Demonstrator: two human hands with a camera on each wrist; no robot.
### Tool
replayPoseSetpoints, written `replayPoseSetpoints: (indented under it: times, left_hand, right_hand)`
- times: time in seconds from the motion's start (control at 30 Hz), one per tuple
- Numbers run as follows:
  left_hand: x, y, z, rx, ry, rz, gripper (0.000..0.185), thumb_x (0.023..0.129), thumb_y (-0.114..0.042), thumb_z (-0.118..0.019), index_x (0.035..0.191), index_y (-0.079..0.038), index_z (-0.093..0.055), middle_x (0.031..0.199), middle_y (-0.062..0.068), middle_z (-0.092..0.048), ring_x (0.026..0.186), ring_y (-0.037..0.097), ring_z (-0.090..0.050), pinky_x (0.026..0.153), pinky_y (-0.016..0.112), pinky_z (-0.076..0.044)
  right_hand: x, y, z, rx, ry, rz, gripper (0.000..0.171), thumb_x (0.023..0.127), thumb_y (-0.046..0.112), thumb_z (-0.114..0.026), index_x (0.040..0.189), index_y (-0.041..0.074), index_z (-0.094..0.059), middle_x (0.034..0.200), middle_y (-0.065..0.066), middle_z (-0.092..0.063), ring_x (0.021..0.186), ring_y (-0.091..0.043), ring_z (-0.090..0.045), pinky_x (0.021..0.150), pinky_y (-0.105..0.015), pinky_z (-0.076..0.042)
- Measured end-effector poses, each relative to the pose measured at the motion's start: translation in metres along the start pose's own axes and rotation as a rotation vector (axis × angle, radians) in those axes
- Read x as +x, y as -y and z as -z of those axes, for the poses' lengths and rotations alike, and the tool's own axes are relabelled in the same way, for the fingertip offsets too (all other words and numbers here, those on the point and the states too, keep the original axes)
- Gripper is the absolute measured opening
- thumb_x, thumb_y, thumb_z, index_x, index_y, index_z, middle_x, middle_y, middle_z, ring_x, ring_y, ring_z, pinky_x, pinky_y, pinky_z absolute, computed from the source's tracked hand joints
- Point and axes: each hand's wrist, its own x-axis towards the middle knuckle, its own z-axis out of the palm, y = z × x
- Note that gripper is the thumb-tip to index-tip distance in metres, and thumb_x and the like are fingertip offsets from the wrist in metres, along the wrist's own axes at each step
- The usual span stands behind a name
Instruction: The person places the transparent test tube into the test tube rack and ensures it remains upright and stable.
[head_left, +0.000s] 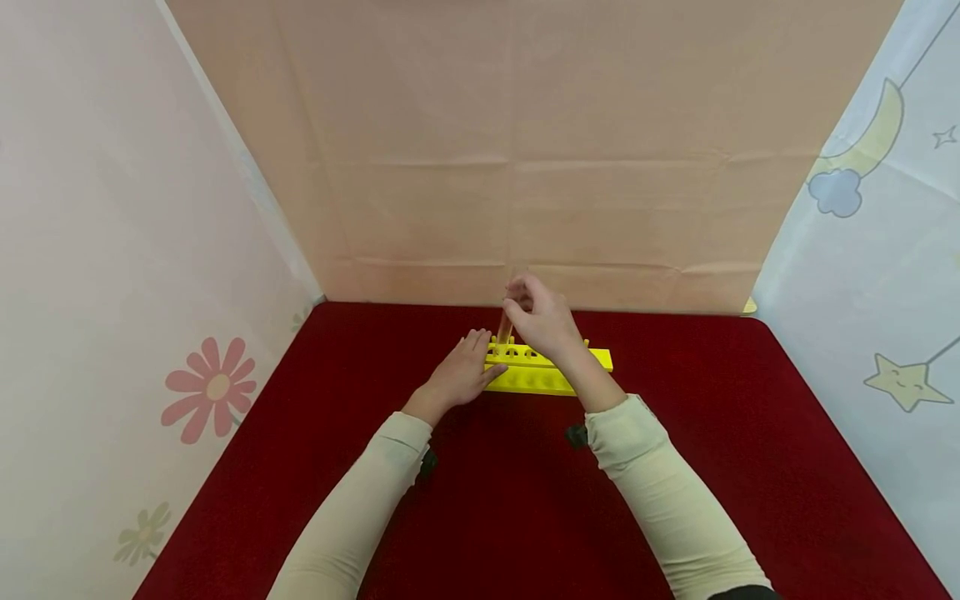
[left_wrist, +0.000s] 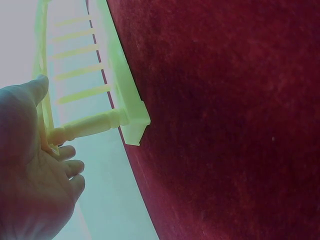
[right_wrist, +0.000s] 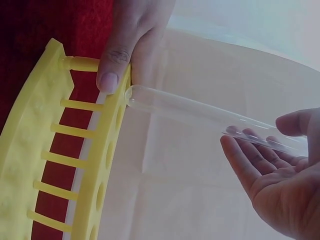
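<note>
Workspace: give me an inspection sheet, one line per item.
Surface: red cloth tabletop, rack at its far middle.
Job's things: yellow test tube rack; clear glass test tube, its rounded end at a hole in the rack's top plate.
Clutter: nothing seen.
Grips: left hand rests on the rack's left end, thumb over its top edge; right hand pinches the tube's upper end.
Cables: nothing seen.
Surroundings: beige backdrop; flower-print panel left; moon-and-star panel right.

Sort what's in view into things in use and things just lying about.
In use: yellow rack, steadied by the left hand; clear test tube, pinched by the right hand.
Lying about: red cloth; paper backdrop; patterned side sheets.
</note>
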Motion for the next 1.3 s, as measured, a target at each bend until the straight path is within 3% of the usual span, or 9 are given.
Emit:
replayPoseSetpoints:
  times: [0.77, 1.3]
  left_hand:
    - [0.001, 0.001, -0.002, -0.022, -0.024, -0.023, 0.079, 0.105, -0.052, -0.046, 0.160, -0.002, -0.020, 0.165, 0.015, -0.026, 0.155, 0.032, -0.019, 0.126, 0.043, -0.016]
    - [-0.001, 0.003, -0.003, -0.047, -0.033, -0.042, 0.080, 0.105, -0.050, -0.047, 0.162, -0.006, -0.012, 0.165, 0.013, -0.025, 0.155, 0.033, -0.018, 0.126, 0.045, -0.016]
  right_hand:
    - [0.006, 0.000, -0.009, 0.013, 0.033, 0.007, 0.023, 0.102, 0.019, -0.060, 0.123, 0.010, -0.059, 0.116, -0.008, -0.069, 0.108, -0.029, -0.068, 0.095, -0.047, -0.055]
    - [0.006, 0.000, -0.018, 0.011, 0.066, 0.011, 0.021, 0.102, 0.017, -0.059, 0.121, 0.008, -0.058, 0.110, -0.008, -0.069, 0.103, -0.026, -0.070, 0.084, -0.043, -0.058]
